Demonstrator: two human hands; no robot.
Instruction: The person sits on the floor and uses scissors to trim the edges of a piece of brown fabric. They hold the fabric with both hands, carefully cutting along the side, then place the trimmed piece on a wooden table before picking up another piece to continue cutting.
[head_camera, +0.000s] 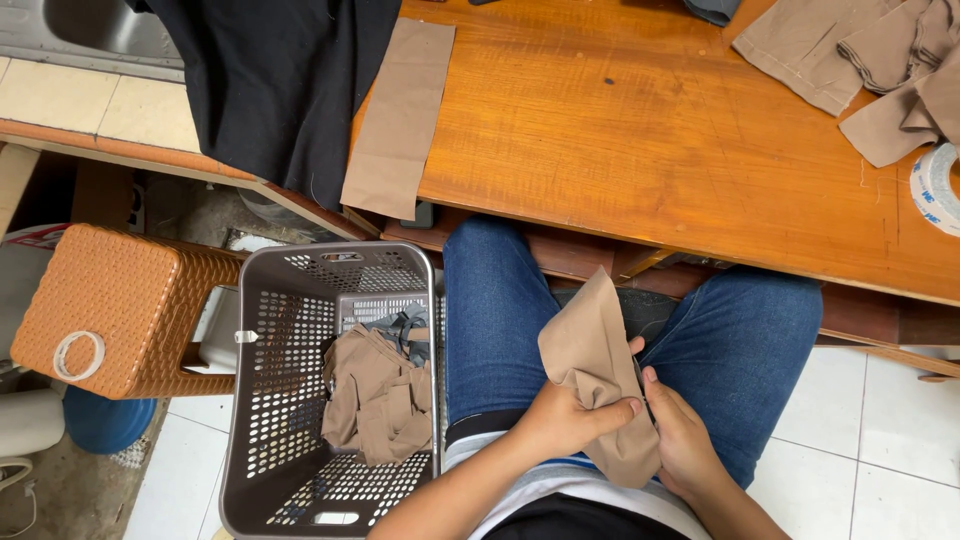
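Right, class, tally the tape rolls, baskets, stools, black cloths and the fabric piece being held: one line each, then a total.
White tape rolls: 2
Grey perforated basket: 1
Brown woven stool: 1
Black cloth: 1
Held tan fabric piece: 1
Total: 6

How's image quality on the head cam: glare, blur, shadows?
Head view: even daylight, sharp throughout; soft sheen on the wooden table, no harsh glare; dim shadow under the table edge; both hands, left hand and right hand, and the tan cloth crisp, no motion blur; slight wide-angle bend at edges.
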